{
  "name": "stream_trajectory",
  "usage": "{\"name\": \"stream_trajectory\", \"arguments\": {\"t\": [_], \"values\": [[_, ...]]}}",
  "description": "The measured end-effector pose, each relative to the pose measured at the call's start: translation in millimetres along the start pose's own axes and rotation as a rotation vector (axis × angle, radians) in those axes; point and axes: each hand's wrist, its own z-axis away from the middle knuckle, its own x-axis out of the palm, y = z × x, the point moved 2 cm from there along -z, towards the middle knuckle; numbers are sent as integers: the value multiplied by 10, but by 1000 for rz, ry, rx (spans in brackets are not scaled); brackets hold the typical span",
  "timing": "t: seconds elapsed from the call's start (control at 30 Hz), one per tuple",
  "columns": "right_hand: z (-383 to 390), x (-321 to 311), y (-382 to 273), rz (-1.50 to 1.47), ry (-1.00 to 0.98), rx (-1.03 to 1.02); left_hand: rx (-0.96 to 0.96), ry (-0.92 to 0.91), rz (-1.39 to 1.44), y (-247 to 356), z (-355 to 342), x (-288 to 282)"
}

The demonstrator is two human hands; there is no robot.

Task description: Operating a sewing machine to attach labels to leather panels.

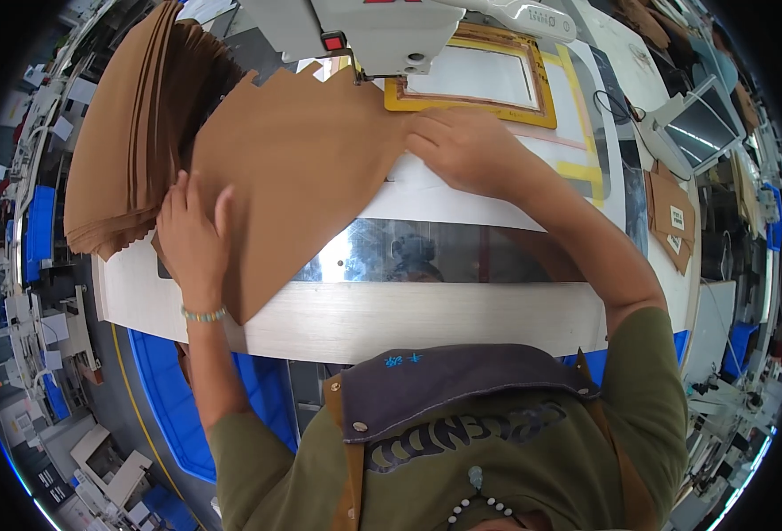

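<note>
Brown panel point(307, 168) lies spread between the person's two hands, its notched edge beyond them and its narrow point reaching back toward the person, just to the right of the left wrist. The left hand point(193, 234) is held flat, fingers straight and thumb apart, at the panel's left edge; whether it presses on the panel cannot be told. Just left of that hand, close to its fingertips, stands a thick fanned stack point(125, 146) of brown pieces. A beaded bracelet point(203, 315) circles the left wrist. At the panel's right edge, the right hand point(463, 150) has its fingers bent and drawn together; its thumb is hidden, so a firm pinch cannot be confirmed. Just beyond the right hand lies a yellow frame point(542, 84), and a machine head point(346, 37) overhangs the space ahead, between both hands. Nearer the person than the right hand runs a shiny metal strip point(462, 257).
</note>
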Motion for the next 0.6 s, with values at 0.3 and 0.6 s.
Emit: {"name": "stream_trajectory", "arguments": {"t": [0.3, 0.6], "values": [[-375, 24, -56, -14, -9, 1, 279, -191, 293, 646, 846, -633], [-534, -606, -255, -356, 249, 226, -106, 71, 602, -324, 335, -1148]]}}
